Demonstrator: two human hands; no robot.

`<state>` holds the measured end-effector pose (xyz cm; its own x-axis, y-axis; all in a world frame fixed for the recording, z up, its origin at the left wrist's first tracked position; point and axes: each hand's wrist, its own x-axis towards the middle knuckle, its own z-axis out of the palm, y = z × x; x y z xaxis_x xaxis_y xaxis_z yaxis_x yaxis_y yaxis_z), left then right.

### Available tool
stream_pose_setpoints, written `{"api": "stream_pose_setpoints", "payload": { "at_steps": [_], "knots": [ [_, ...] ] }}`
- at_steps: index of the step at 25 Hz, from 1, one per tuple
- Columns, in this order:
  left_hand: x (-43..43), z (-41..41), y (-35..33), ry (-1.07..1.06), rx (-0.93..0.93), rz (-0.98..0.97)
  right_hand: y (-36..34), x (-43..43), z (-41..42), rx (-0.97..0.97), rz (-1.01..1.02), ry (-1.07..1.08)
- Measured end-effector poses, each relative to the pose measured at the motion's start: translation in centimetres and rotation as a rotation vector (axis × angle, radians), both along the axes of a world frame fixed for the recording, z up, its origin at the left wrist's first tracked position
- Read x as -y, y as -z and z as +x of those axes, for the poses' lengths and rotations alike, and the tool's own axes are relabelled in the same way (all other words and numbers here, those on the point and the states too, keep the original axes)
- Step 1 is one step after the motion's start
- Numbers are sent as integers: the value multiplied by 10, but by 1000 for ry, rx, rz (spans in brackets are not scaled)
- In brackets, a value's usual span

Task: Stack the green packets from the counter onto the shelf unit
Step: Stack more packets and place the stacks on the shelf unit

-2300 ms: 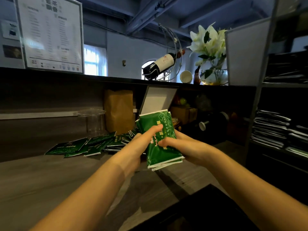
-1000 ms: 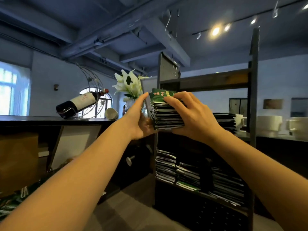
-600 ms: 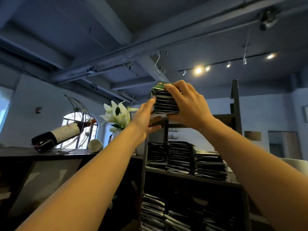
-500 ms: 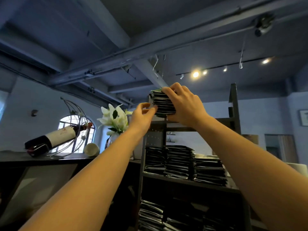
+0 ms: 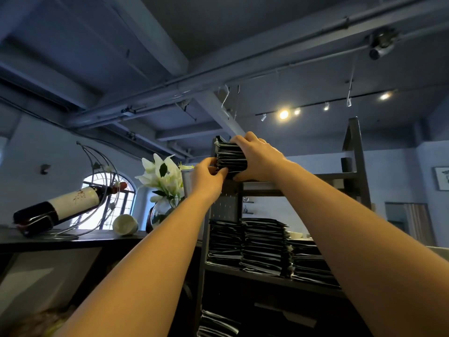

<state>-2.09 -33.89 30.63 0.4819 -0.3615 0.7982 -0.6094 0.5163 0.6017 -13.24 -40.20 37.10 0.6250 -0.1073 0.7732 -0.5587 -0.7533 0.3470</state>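
Observation:
A stack of green packets, dark against the light, sits at the left end of the top shelf of the dark shelf unit. My right hand grips the stack, fingers over its top and thumb under its lower right edge. My left hand holds the stack's lower left corner with curled fingers. More packet stacks fill the middle shelf, and others lie on the shelf below.
Left of the unit a dark ledge carries a tilted wine bottle in a wire holder, a tipped white cup and a glass vase of white lilies. Ceiling beams and spotlights are overhead.
Both hands carried the stack up from the counter to the top shelf. In the last half second it came down onto the shelf's left end, and my left hand closed on its lower corner.

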Motion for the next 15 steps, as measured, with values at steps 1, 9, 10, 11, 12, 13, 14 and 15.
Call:
{"api": "stream_pose_setpoints", "payload": {
  "at_steps": [1,9,10,11,12,13,14,15],
  "knots": [
    [2,3,1,-5,-19,-17,-2,0,2,-17,40,-9],
    [24,13,8,-242,-49,-59,-7,10,15,-16,65,1],
    [25,14,8,-275,-36,-47,-8,11,18,-17,70,6],
    [26,14,7,-290,-27,-38,-9,12,20,-15,76,11],
    [27,14,7,-284,-23,-28,-10,13,21,-11,81,16],
    [29,14,7,-275,-21,-21,-11,13,22,-8,84,21],
    [30,14,8,-273,-16,-18,-11,14,23,-5,87,25],
    [31,14,8,-278,-10,-19,-10,14,23,-3,90,27]
  ]
}}
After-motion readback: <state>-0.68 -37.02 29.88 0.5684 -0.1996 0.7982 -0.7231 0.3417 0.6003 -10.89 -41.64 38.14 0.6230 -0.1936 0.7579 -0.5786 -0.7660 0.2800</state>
